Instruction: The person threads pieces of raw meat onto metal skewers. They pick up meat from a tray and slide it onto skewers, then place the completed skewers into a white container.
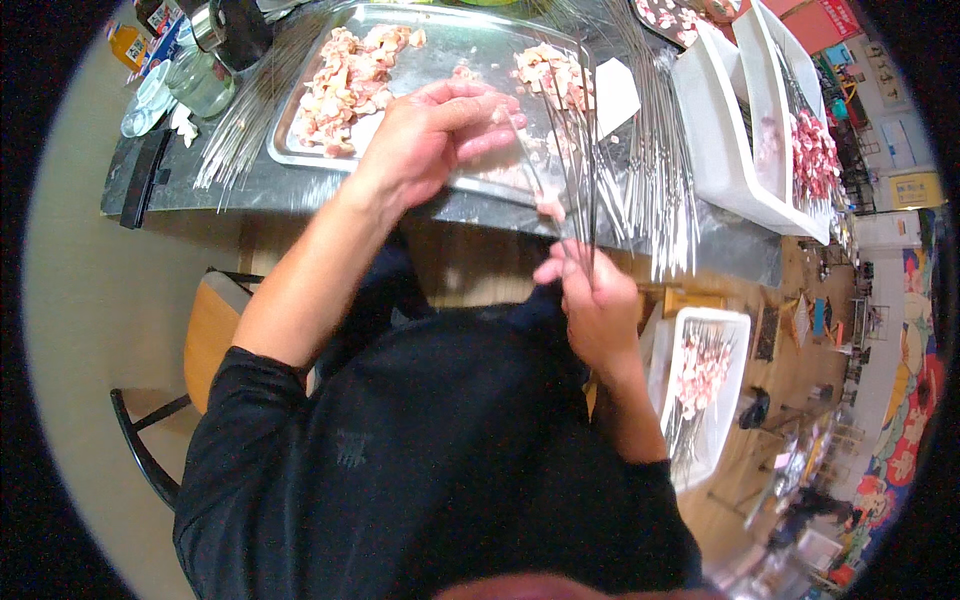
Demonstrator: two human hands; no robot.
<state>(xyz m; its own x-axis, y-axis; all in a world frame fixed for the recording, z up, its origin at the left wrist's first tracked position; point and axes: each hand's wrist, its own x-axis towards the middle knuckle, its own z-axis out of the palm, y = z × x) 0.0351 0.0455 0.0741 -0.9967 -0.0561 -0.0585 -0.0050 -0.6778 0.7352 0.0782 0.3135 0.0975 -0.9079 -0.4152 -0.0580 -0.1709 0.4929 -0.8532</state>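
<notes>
My right hand (596,300) grips the lower ends of several thin metal skewers (585,172), which point up over the tray's front edge. A small piece of raw meat (550,204) sits on one skewer just above that hand. My left hand (450,131) is over the tray, its fingertips pinched near the top of that skewer with a bit of meat between them. Beneath lies a shallow metal tray (450,56), with a long heap of cut raw meat (349,90) at its left and a smaller meat heap (551,71) at its right.
Loose metal skewers lie on the dark table left (255,112) and right (660,165) of the tray. White plastic bins (720,127) stand at the right edge, one holding loaded skewers (814,154). Lower right is another white bin (739,360). A glass jar (199,82) and a chair (210,330) are at left.
</notes>
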